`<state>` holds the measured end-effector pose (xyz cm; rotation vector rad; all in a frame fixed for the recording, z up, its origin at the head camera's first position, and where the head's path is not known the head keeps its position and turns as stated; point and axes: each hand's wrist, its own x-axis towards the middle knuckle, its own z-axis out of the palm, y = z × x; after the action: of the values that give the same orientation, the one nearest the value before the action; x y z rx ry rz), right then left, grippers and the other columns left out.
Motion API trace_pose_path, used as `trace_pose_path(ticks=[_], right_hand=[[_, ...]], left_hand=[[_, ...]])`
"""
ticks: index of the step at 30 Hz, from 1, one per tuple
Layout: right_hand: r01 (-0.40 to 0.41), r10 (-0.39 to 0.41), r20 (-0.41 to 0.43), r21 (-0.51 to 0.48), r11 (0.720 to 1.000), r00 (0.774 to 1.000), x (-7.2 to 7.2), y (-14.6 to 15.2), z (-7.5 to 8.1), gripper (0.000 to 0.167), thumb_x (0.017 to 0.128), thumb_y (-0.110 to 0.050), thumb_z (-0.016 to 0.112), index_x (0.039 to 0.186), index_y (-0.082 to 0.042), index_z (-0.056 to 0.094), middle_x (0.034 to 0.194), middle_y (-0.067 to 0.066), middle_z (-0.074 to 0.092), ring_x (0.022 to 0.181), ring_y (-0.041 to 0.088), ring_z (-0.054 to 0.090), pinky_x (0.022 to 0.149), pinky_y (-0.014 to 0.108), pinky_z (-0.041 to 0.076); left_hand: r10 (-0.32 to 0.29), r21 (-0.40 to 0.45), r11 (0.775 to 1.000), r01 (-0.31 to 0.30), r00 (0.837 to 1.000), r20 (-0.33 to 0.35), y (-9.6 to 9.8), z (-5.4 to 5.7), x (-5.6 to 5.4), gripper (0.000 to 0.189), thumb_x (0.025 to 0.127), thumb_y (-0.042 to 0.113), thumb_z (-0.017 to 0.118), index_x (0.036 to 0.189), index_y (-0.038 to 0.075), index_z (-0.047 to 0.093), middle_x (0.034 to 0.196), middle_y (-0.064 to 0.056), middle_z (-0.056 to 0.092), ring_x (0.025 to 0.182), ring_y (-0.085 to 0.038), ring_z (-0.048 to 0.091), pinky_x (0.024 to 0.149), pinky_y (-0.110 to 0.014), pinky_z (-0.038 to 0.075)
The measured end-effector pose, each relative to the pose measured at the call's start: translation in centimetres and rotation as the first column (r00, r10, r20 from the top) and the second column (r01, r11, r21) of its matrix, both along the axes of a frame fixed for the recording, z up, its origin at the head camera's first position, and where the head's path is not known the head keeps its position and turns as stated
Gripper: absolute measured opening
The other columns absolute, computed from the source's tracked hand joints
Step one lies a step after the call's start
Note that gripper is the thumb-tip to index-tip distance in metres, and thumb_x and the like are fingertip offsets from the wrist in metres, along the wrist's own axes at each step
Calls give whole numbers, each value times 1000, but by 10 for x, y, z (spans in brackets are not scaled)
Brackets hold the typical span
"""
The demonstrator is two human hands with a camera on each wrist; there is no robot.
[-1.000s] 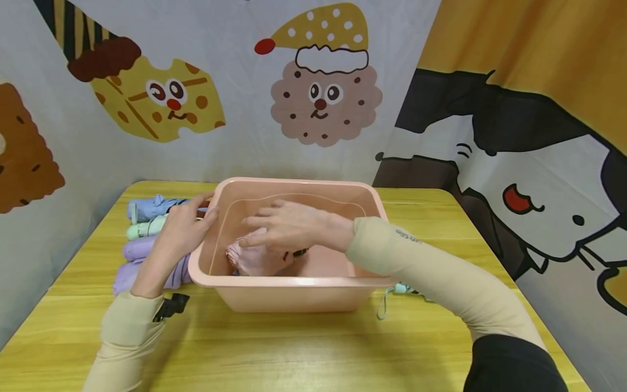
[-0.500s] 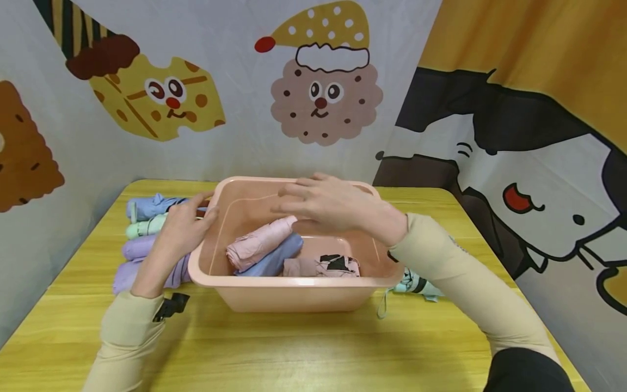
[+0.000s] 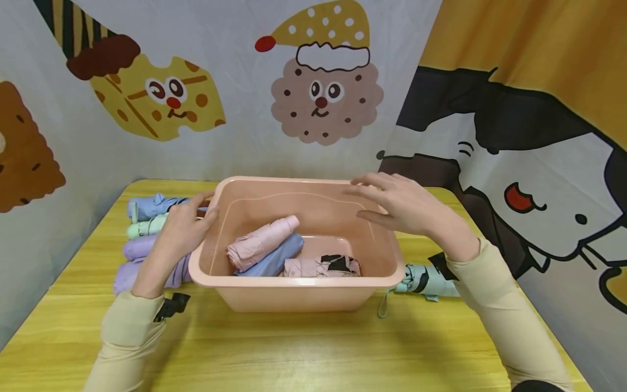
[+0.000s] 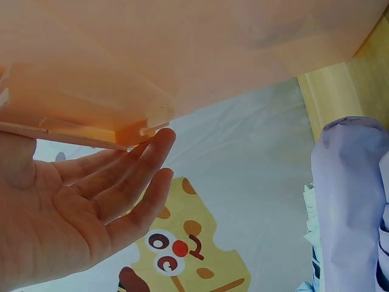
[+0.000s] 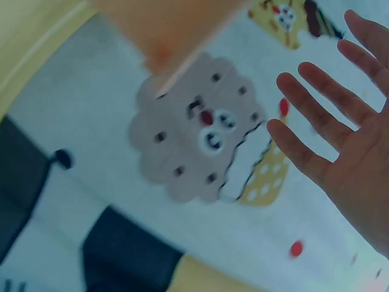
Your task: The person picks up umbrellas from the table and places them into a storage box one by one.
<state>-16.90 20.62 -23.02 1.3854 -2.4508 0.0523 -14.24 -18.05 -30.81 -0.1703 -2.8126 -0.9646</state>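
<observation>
A pink plastic basin [image 3: 294, 296] stands mid-table. Inside lie a rolled pink folding umbrella [image 3: 262, 242], a blue one [image 3: 274, 257] beside it, and another pink one with black patches [image 3: 320, 267] by the near wall. My left hand [image 3: 183, 228] holds the basin's left rim, thumb over the edge; in the left wrist view the hand's fingers [image 4: 130, 182] lie under the rim. My right hand [image 3: 399, 204] hovers above the basin's right rim, fingers spread and holding nothing. A mint-green folded umbrella [image 3: 428, 280] lies right of the basin, partly behind the right wrist.
Left of the basin several folded umbrellas lie in a row: a blue one [image 3: 152, 208], a mint one [image 3: 147, 227] and purple ones [image 3: 137, 247], partly hidden by my left arm. A cartoon-printed cloth [image 3: 245, 158] hangs behind the wooden table [image 3: 294, 348].
My right hand has let go of the rolled pink umbrella in the basin and moved right, over the right rim. My left hand stays at the left rim.
</observation>
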Motion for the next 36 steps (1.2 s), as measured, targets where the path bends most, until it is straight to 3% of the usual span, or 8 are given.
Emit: trace_pose_path(ticks=[4, 7, 11, 18, 25, 29, 36], right_hand=[[96, -93, 52, -44, 994, 994, 3, 32, -16, 49, 81, -22, 73, 128, -15, 58, 123, 10, 60, 102, 26, 61, 79, 45, 52], [191, -184, 110, -58, 980, 977, 7, 53, -30, 52, 81, -22, 74, 130, -12, 57, 125, 10, 58, 106, 28, 61, 82, 47, 53], [301, -287, 186, -49, 952, 940, 12, 77, -52, 54, 83, -21, 72, 133, -11, 53, 128, 11, 56, 112, 32, 58, 87, 50, 51], [396, -387, 314, 39, 917, 867, 22, 109, -90, 58, 86, -30, 69, 138, -14, 47, 134, 14, 53, 119, 39, 52, 93, 59, 45], [413, -429, 392, 130, 901, 814, 30, 129, -123, 66, 81, -39, 72, 138, -16, 48, 138, 14, 49, 122, 41, 48, 93, 63, 42], [417, -451, 452, 178, 891, 770, 34, 134, -135, 74, 77, -44, 75, 140, -19, 46, 140, 13, 48, 125, 42, 45, 93, 66, 39], [384, -437, 486, 209, 899, 757, 37, 140, -146, 86, 66, -44, 82, 139, -15, 47, 137, 15, 50, 122, 44, 46, 94, 68, 36]], left_hand=[[2, 4, 1000, -2, 1000, 5, 0, 0, 0, 50, 98, 25, 44, 139, -4, 42, 125, -32, 57, 107, -46, 60, 89, -57, 48], [2, 5, 1000, -2, 1000, 8, -1, -1, 0, 51, 98, 25, 44, 139, -4, 42, 126, -32, 56, 107, -46, 60, 89, -57, 48], [6, 6, 1000, -7, 1000, 10, -1, -1, 0, 51, 98, 26, 44, 140, -3, 42, 126, -32, 56, 107, -45, 61, 88, -56, 49], [8, 3, 1000, -8, 1000, -2, -2, -1, 0, 51, 97, 26, 44, 139, -3, 43, 125, -31, 57, 106, -45, 61, 88, -56, 48], [2, 5, 1000, -2, 1000, -15, -1, -1, -1, 50, 97, 26, 45, 139, -2, 43, 124, -30, 58, 105, -44, 62, 90, -56, 47], [-1, 8, 1000, 1, 1000, -8, -1, -1, -1, 50, 98, 26, 44, 139, -2, 43, 125, -30, 58, 106, -44, 61, 90, -56, 47], [-3, 7, 1000, 3, 1000, -2, -1, -2, -1, 51, 98, 26, 44, 140, -3, 42, 125, -31, 58, 106, -45, 61, 89, -56, 48]])
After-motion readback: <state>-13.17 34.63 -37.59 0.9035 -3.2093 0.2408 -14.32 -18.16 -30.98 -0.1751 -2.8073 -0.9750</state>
